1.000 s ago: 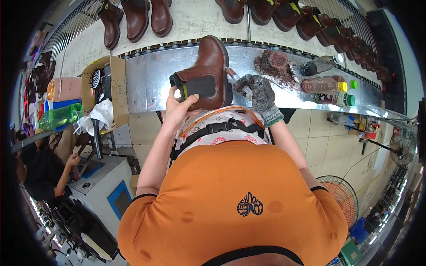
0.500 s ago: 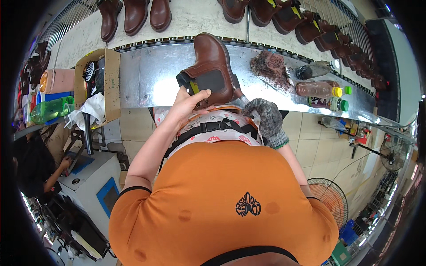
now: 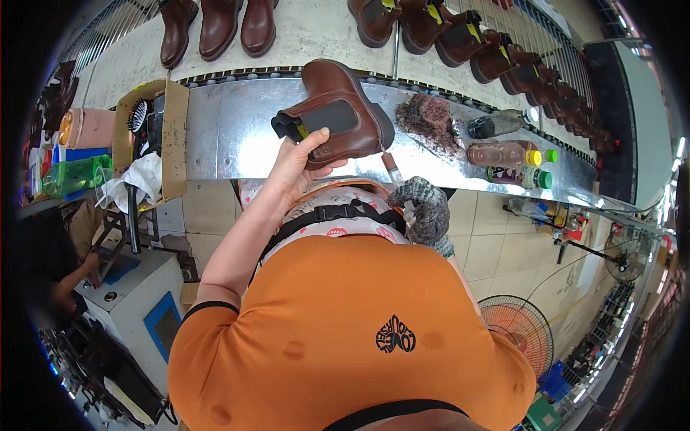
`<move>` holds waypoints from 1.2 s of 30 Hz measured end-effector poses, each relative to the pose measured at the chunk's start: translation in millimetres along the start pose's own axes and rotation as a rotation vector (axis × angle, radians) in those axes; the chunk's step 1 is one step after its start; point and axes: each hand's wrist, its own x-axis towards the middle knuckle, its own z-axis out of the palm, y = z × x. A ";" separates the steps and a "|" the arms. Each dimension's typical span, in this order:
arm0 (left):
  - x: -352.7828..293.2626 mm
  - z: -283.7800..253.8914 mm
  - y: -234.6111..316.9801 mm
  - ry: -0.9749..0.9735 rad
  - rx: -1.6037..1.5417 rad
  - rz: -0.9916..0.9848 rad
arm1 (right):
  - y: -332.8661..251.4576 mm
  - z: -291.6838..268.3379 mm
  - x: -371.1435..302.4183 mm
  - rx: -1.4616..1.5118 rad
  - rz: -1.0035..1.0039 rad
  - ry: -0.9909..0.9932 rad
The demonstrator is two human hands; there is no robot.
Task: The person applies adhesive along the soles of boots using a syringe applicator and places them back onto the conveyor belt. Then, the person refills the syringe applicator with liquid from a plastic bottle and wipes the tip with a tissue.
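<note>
Held boot (image 3: 335,113) over bench (image 3: 233,129); carton (image 3: 175,147) left, bottles (image 3: 498,154) right; other boots (image 3: 220,30) on conveyor (image 3: 310,36) behind.

The orange shirt (image 3: 309,287) has black-trimmed sleeves (image 3: 205,337).

Peripheral items, left and right.
Cardboard box (image 3: 175,136): black hairbrush (image 3: 137,117) inside, white cloth (image 3: 141,178) at near end; green bottle (image 3: 68,175) lying to its left. Right: yellow-capped bottle (image 3: 496,154) on its side; round fan (image 3: 514,327).

boot (image 3: 363,123): brown | side panel (image 3: 332,119): black | glove (image 3: 427,208): mottled grey | apron (image 3: 363,227): white, pink print | shirt (image 3: 323,309): orange
</note>
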 end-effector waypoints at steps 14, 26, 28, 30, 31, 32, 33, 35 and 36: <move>11.2 -17.2 31.4 -0.108 -0.209 -0.010 | 27.8 -16.6 -12.8 1.280 0.554 0.390; 200.5 10.4 162.3 0.141 0.437 0.442 | 132.0 61.6 -3.6 0.517 0.633 0.424; 224.9 11.5 166.6 0.352 0.801 0.399 | 120.7 59.1 3.7 0.381 0.696 0.396; 248.6 0.5 156.3 0.443 1.034 0.251 | 114.9 55.4 6.3 0.461 0.783 0.381; 257.8 -13.1 154.7 0.454 0.857 0.387 | 130.4 61.5 1.1 0.360 0.724 0.375; 261.7 -7.9 155.1 0.444 0.860 0.389 | 140.1 63.8 0.1 0.358 0.725 0.386; 260.2 -2.3 151.4 0.428 0.902 0.377 | 145.9 66.0 -1.7 0.335 0.736 0.398; 252.0 -0.7 143.8 0.361 0.955 0.395 | 136.8 60.5 2.0 0.279 0.831 0.328; 249.7 1.1 140.4 0.298 0.905 0.409 | 146.7 62.9 0.3 0.285 0.824 0.335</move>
